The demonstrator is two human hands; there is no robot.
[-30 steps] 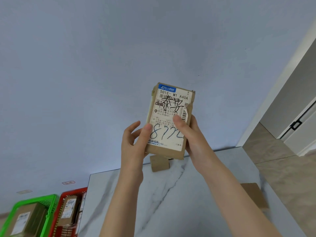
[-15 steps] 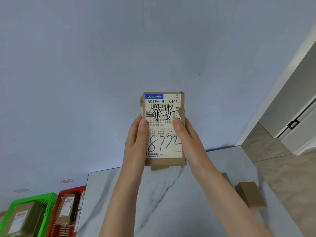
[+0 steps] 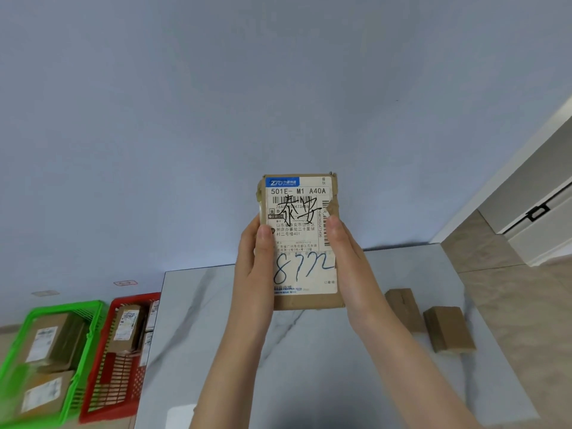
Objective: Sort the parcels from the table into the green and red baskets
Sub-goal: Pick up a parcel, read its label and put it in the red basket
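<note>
The white marbled stone desk carries a small brown cardboard box and a second brown box just beside it, on the right. Above the desk, the left hand and right hand hold a flat brown labelled parcel upright, each grip clamped on a long edge. On the floor to the left stand a red plastic basket and a green plastic basket, both holding labelled brown parcels. A pale blue wall rises behind.

two brown parcels on marble table
</note>
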